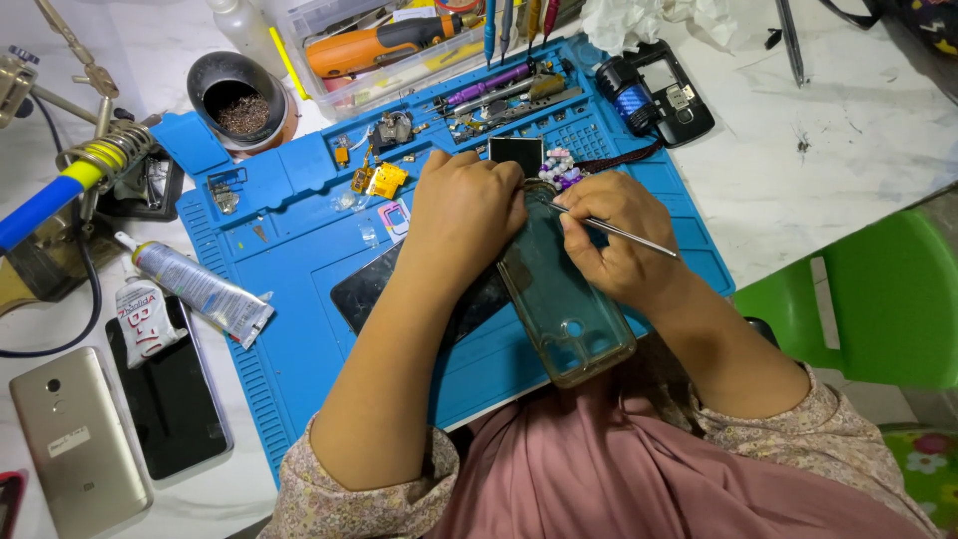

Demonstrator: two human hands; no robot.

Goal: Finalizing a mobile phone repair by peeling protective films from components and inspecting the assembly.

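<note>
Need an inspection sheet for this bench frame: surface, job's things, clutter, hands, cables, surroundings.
Surface: blue repair mat on a white, scuffed tabletop.
Job's things: clear phone case tilted over the mat's near edge; thin metal tool at its upper end; dark phone flat on the mat beneath the left forearm.
Clutter: two glue tubes, gold phone, black phone, orange screwdriver in a clear bin, small parts along the mat's top.
Hands: left hand grips the case's upper end; right hand pinches the metal tool.
Cables: black cable running below the soldering iron.
Surroundings: green chair at right.
</note>
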